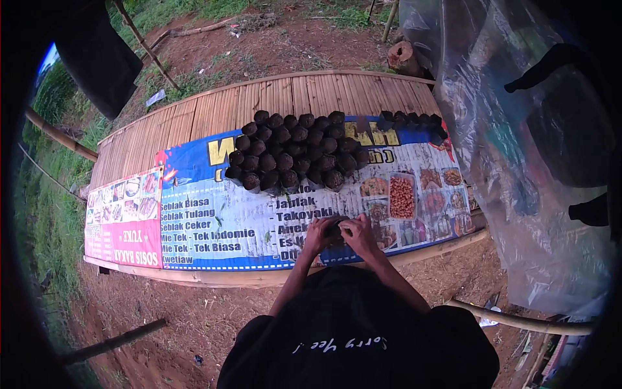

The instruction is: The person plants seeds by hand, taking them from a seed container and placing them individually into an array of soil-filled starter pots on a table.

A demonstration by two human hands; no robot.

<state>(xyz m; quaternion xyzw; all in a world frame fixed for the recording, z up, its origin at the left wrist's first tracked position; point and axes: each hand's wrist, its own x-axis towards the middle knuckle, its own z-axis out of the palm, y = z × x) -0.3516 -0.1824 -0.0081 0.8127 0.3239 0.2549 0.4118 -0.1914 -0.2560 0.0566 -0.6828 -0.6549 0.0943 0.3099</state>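
Observation:
Near the front edge of the banner, my left hand (317, 236) and my right hand (360, 234) come together around a small black planting bag (334, 227). Fingers of both hands are closed at its rim, and they partly hide the bag and what is inside it. Beyond them stands a tight cluster of similar black planting bags (299, 133) filled with dark soil. A clear rectangular tub (402, 196) of reddish-brown seeds, which look like peanuts, sits to the right of my right hand.
A printed food banner (188, 227) covers much of the bamboo-slat platform (188, 123). Several more black bags (413, 119) stand at the back right. Clear plastic sheeting (479, 162) hangs along the right side. A dark cloth (97, 61) hangs at upper left.

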